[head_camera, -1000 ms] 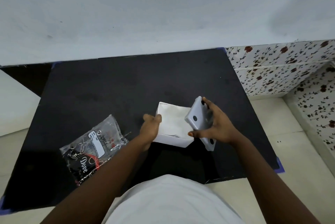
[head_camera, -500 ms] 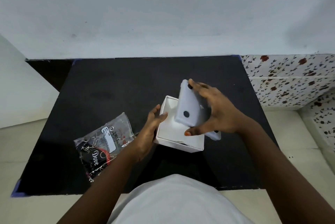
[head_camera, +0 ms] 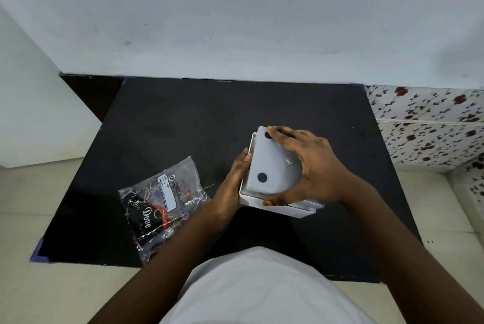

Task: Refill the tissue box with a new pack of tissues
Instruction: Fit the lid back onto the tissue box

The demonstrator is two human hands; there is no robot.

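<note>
A white tissue box (head_camera: pixel 277 208) stands on the black table (head_camera: pixel 199 124), right of centre. My right hand (head_camera: pixel 311 164) grips a grey lid with black round feet (head_camera: pixel 275 164) and holds it flat over the box's open top, slightly tilted. My left hand (head_camera: pixel 234 182) presses against the box's left wall, thumb at the rim. The inside of the box is hidden by the lid. A crumpled clear and black plastic wrapper (head_camera: pixel 163 200) marked "Dove" lies to the left of my left hand.
The table ends at a pale wall (head_camera: pixel 235 22) behind. Flowered tiles (head_camera: pixel 429 124) run along the right side. A white block (head_camera: pixel 39 114) stands at the left. Pale floor surrounds the table's front edge.
My right hand has swung the grey lid from upright at the box's right side down onto the box's open top. My left hand stayed on the left wall. The view shifted.
</note>
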